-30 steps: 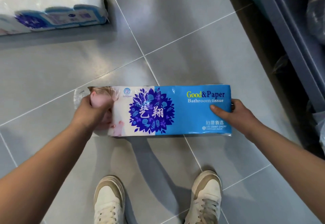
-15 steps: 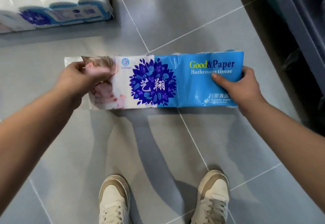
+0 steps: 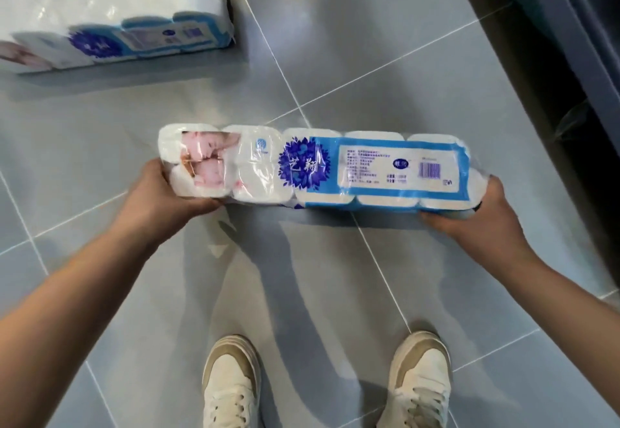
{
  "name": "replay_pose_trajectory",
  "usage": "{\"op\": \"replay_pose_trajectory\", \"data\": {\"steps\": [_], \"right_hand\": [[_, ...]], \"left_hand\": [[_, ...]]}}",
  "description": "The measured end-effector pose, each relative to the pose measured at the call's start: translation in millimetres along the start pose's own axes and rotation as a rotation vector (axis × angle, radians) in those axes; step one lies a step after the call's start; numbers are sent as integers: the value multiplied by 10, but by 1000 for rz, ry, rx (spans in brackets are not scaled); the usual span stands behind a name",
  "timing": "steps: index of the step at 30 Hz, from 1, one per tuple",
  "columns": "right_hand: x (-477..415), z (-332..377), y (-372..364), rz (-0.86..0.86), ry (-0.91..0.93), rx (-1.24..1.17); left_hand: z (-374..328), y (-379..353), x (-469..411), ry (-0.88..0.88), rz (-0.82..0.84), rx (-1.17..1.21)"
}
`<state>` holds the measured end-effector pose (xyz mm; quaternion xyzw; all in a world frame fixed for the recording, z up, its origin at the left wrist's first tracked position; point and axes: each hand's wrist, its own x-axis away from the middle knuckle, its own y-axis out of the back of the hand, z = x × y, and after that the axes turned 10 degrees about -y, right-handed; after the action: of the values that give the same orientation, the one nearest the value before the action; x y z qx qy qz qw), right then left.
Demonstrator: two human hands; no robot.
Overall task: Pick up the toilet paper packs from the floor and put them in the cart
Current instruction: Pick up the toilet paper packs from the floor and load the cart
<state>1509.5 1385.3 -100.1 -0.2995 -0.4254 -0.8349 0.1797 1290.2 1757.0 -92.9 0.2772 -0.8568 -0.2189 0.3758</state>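
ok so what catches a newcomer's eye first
The long blue-and-white plastic-wrapped toilet paper pack, centre frame, gripped at its ends by the left hand and right hand. A larger white wrapped pack sits on the grey tiled floor upper left; white sneakers stand at the bottom.

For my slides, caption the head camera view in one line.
Left hand and right hand hold a toilet paper pack by its ends above the tiled floor.

Glossy, crinkled clear plastic wraps white paper rolls in the central pack [image 3: 312, 169] and the eleven o'clock pack [image 3: 117, 18], above smooth, reflective grey floor tiles [image 3: 369, 41] and matt shoes [image 3: 231, 384] at six o'clock.
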Motion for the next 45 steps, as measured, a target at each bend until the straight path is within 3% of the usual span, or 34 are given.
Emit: {"op": "replay_pose_trajectory", "data": {"steps": [4, 8, 11, 19, 27, 45], "right_hand": [[9, 111, 54, -12, 119, 196], [-56, 348, 42, -19, 398, 589], [-122, 503, -19, 14, 416, 753], [61, 736, 82, -27, 379, 727], [840, 1346, 931, -78, 442, 701], [4265, 3089, 4125, -197, 533, 502]], "left_hand": [[-111, -69, -4, -76, -68, -230], [-358, -123, -73, -194, 48, -524], [-436, -119, -156, -155, 95, -558], [-610, 34, 29, -205, 61, -546], [-1297, 760, 691, -279, -20, -513], [-4525, 3583, 3823, -463, -177, -490]]}}
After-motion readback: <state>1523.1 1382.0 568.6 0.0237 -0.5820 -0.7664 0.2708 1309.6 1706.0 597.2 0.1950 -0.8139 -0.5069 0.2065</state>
